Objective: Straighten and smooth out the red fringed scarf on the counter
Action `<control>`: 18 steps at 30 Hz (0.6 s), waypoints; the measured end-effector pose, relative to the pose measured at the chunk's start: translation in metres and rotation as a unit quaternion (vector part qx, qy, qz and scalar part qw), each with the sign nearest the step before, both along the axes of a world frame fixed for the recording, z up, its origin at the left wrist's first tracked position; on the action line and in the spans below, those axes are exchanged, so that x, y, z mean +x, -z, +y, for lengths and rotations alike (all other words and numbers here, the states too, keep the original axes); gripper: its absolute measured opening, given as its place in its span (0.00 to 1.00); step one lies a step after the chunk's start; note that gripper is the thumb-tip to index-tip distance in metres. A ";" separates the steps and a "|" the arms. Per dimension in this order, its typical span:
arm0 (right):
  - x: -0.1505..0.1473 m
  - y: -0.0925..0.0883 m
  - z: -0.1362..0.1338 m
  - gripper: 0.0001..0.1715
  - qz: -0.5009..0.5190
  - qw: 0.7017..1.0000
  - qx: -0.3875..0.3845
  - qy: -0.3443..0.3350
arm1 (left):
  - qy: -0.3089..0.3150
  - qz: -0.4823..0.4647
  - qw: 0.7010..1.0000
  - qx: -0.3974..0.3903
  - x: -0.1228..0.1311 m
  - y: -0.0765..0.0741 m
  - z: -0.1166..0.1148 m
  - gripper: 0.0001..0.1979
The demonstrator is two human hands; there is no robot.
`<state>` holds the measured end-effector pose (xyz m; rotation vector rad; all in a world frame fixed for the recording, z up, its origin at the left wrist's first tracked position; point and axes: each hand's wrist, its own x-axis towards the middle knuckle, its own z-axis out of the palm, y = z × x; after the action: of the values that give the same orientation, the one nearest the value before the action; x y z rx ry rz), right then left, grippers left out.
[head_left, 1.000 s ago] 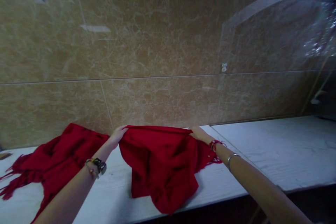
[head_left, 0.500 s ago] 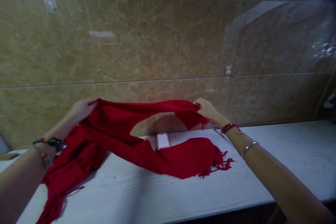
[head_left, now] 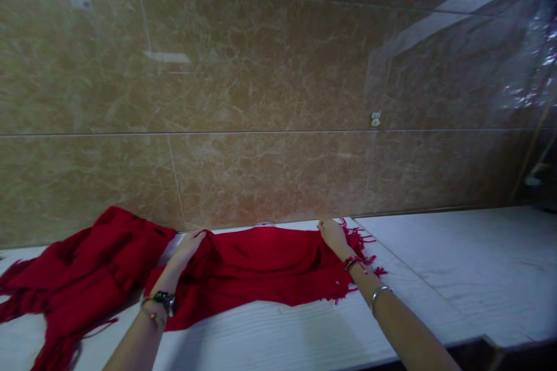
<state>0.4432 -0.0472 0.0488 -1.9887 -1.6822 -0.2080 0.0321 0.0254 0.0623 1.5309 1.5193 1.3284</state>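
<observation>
A red scarf (head_left: pixel 265 266) with fringed ends lies spread lengthwise on the white table, its fringe at the right. My left hand (head_left: pixel 188 248) is closed on its far edge near the left part, where the cloth bunches. At the right end, close to the fringe, my right hand (head_left: pixel 333 236) grips the same far edge. Left of my left hand is a second heap of red fringed cloth (head_left: pixel 91 272), crumpled, with tassels hanging toward the near side.
The white table (head_left: pixel 435 261) runs along a brown marble-patterned wall (head_left: pixel 261 69). A seam crosses the tabletop right of the scarf. Small outlets (head_left: pixel 375 119) are set in the wall. Shiny clear plastic (head_left: pixel 539 64) shows at the far right.
Both hands have come down from the air to the table, and the lifted layer of scarf now lies flat over the lower part. My left hand has moved right. The small white tag is covered.
</observation>
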 end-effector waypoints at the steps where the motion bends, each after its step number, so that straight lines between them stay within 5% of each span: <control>1: 0.000 0.007 0.003 0.14 0.002 1.000 0.010 0.027 | -0.014 -0.011 1.000 0.001 0.002 0.009 0.002 0.08; 7: 0.009 0.028 0.005 0.19 0.020 0.989 0.053 0.138 | -0.065 -0.033 0.997 0.004 0.000 0.048 0.006 0.11; 12: -0.003 0.029 0.006 0.19 0.001 0.987 0.060 0.147 | -0.006 -0.047 0.999 0.000 0.011 0.048 -0.004 0.13; 15: -0.043 0.023 0.008 0.17 -0.025 0.996 0.070 0.058 | 0.045 -0.035 0.998 -0.006 0.028 0.036 -0.015 0.13; 18: -0.099 0.022 0.004 0.17 0.022 0.975 0.080 -0.206 | 0.089 -0.010 0.996 -0.013 0.046 0.027 -0.031 0.11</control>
<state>0.3447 -0.0432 0.0269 -1.4792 -1.9367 -0.1415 0.0780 -0.0059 0.0356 1.5905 1.3486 1.2141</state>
